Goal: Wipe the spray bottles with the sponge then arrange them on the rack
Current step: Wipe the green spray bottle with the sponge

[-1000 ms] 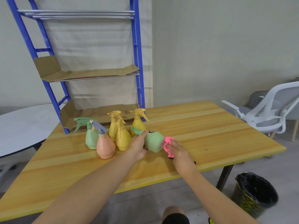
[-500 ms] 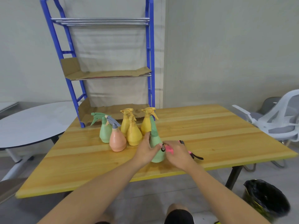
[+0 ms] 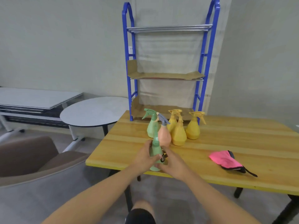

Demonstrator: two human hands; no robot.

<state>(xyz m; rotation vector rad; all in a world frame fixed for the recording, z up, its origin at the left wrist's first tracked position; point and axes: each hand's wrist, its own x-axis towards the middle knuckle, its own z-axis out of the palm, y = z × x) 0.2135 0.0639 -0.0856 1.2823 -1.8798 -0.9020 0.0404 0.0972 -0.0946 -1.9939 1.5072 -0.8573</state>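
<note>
Head view, held bottle: green spray bottle [image 3: 155,151] upright at the table's [image 3: 242,143] near edge, long axis vertical, nozzle direction unclear.
Hands: left hand [image 3: 144,156] and right hand [image 3: 172,164] both clasped around its body.
Sponge: pink sponge [image 3: 225,160] lies on the table, well right, nearer the right hand.
Rack: blue rack [image 3: 166,75] straight beyond, shelves bare of bottles.
Others: four bottles [image 3: 178,128] clustered between.

Plain grey-green walls [image 3: 64,46], one small white wall plate [image 3: 130,49]. Wooden table [image 3: 234,143] with yellow edge, dark legs. Round white table [image 3: 90,112] to the left, flat white panels [image 3: 32,97] stacked behind it. Brown-grey upholstered seat [image 3: 32,167] bottom left, probably a sofa. Grey floor [image 3: 169,191], even soft light.
</note>
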